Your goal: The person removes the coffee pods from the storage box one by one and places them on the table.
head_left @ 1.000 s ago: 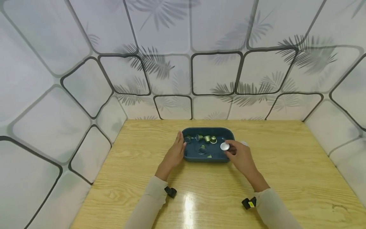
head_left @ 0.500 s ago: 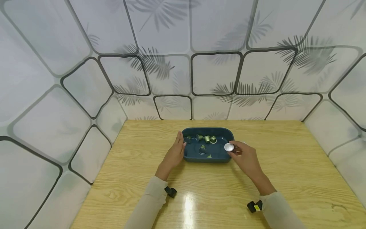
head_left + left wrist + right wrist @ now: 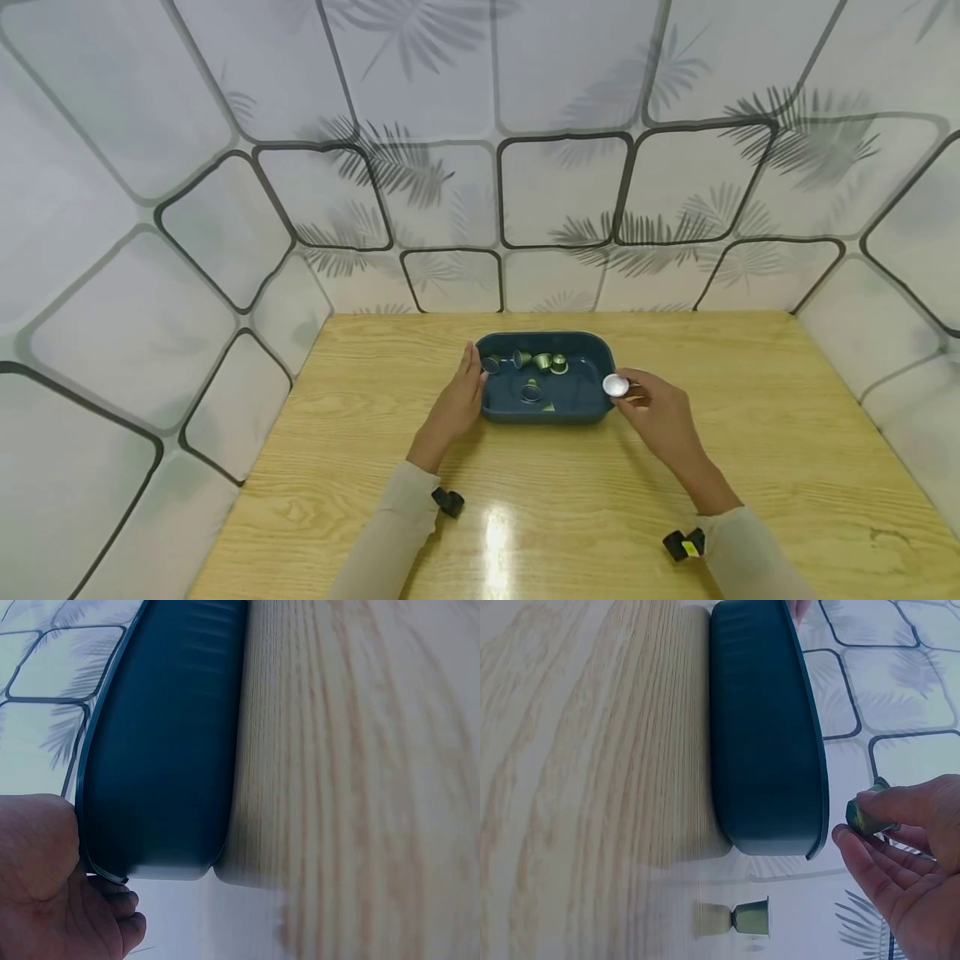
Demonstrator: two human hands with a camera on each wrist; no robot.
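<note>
My left hand (image 3: 456, 400) holds the left end of a dark blue tray (image 3: 566, 418), its thumb at the rim and its fingers along the outside. Between thumb and fingertips, my right hand (image 3: 660, 412) pinches a green coffee capsule (image 3: 866, 814). That capsule's silvery lid (image 3: 616, 385) faces the tray and overlaps its right rim in the head view. Several green and gold capsules (image 3: 543, 362) lie inside the tray, mostly along the back, with one capsule (image 3: 531, 390) nearer the front. Another capsule (image 3: 751, 918) stands lid up on the table beyond the tray's right end, hidden behind my hand in the head view.
The tray rests on a light wooden table (image 3: 360, 375). Patterned cloth walls (image 3: 566, 196) rise at the back and both sides. A small yellow-green triangle (image 3: 548, 407) shows on the tray floor near the front.
My right hand has moved right with the pinched capsule, from over the tray's inside to its right rim. The left hand and the tray have stayed in place.
</note>
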